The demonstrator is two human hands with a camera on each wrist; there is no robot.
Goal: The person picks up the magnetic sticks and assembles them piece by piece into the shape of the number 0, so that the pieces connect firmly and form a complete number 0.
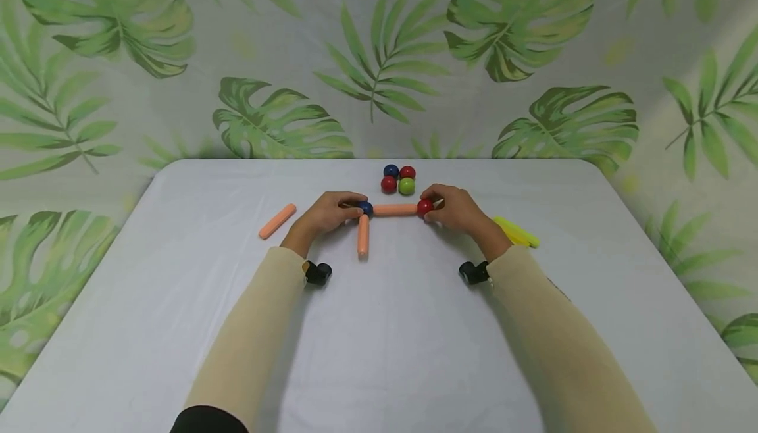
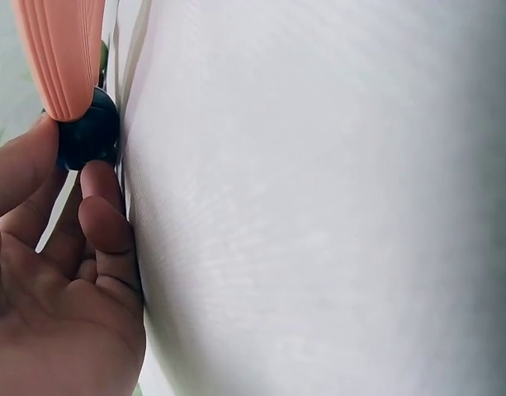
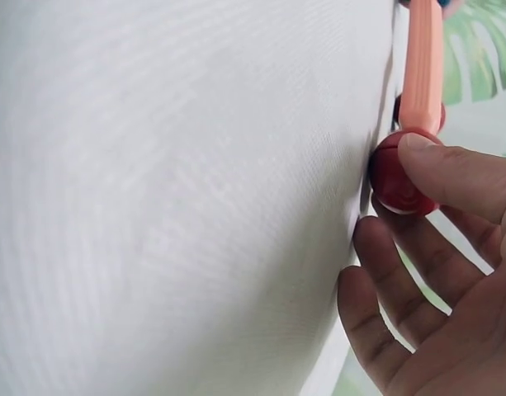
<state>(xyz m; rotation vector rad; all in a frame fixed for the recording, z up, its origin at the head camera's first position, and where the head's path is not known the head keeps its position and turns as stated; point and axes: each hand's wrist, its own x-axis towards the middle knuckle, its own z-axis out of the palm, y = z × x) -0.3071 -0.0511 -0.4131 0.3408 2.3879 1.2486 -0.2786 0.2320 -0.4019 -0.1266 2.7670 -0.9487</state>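
Orange rod [image 1: 395,210] lies crosswise toward the table's [image 1: 385,354] far edge, roughly midway between the side edges, with blue ball [image 1: 367,208] at its left end, red ball [image 1: 424,208] at its right, and second orange rod [image 1: 363,237] running from the blue ball toward the near edge. Left hand [image 1: 328,212] pinches the blue ball and right hand [image 1: 458,209] the red one, thumb and fingers parted only ball-wide, right's lower fingers loosely spread. Gripping both ends probably keeps the rod lined up and seated.

Six balls [image 1: 425,206], three orange sticks [image 1: 395,210] (yellow sticks [image 1: 517,231]: count unclear)
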